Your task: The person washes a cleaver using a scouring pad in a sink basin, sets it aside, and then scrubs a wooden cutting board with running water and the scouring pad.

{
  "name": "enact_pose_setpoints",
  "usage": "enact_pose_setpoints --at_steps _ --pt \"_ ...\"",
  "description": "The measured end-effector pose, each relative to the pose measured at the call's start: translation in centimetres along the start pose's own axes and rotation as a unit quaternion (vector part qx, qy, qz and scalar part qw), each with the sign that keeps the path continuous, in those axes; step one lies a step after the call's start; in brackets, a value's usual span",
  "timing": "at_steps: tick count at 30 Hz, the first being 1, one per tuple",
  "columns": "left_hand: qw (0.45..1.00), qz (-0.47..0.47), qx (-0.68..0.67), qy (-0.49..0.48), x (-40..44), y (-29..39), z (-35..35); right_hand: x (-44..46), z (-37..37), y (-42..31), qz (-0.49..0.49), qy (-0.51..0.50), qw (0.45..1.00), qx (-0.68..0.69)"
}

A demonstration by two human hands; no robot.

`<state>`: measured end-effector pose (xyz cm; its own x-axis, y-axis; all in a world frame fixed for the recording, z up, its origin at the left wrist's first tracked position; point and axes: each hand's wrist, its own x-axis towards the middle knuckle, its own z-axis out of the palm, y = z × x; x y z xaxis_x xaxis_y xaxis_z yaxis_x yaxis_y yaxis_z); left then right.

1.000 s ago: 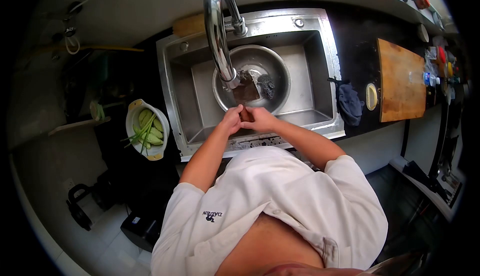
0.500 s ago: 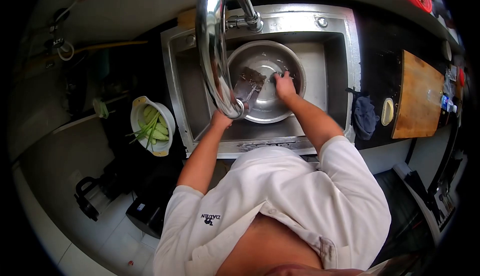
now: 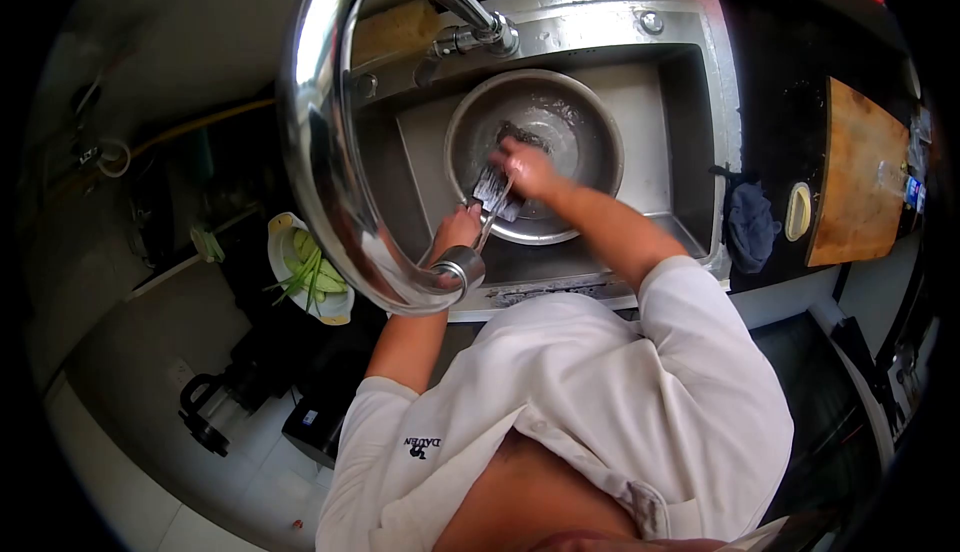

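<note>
Right hand (image 3: pixel 527 167) shifted across basin (image 3: pixel 614 152) to flat blade (image 3: pixel 488 188)

Since the preceding frame, the right hand has left the basin's right side and now overlies the blade's far end. Its fingers are bent and blurred; whether it holds anything cannot be determined. The left hand (image 3: pixel 460 224) is closed on the blade's near end. The blade lies over the basin's near-left part, inside the sink (image 3: pixel 640 132). Water runs from the faucet (image 3: pixel 320 152) toward the blade
</note>
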<state>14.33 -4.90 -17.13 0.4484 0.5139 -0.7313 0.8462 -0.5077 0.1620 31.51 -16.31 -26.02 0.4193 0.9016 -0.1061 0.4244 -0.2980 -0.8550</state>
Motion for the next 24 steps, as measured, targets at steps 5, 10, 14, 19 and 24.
enact_pose_setpoints --at_steps 5,10,14,19,24 --pt "0.999 -0.009 0.029 -0.018 0.6 -0.1 0.3 1.1 -1.2 -0.8 0.06 -0.05 0.991 -0.113" --pt "0.999 -0.031 0.023 -0.027 -0.3 2.2 -1.4 0.1 -0.2 -3.1 -0.088 -0.035 0.992 -0.089" --pt "0.998 -0.04 0.03 -0.027 -0.3 1.4 -0.6 2.5 -0.8 0.9 0.113 0.026 0.984 -0.136" --pt "0.997 -0.028 0.061 -0.04 -1.0 2.0 -1.7 -0.6 -1.4 -1.1 0.165 -0.037 0.97 -0.174" --pt "0.996 -0.019 0.052 -0.064 -0.8 2.3 -2.2 -4.2 0.3 -5.3 -0.036 -0.086 0.992 -0.08"
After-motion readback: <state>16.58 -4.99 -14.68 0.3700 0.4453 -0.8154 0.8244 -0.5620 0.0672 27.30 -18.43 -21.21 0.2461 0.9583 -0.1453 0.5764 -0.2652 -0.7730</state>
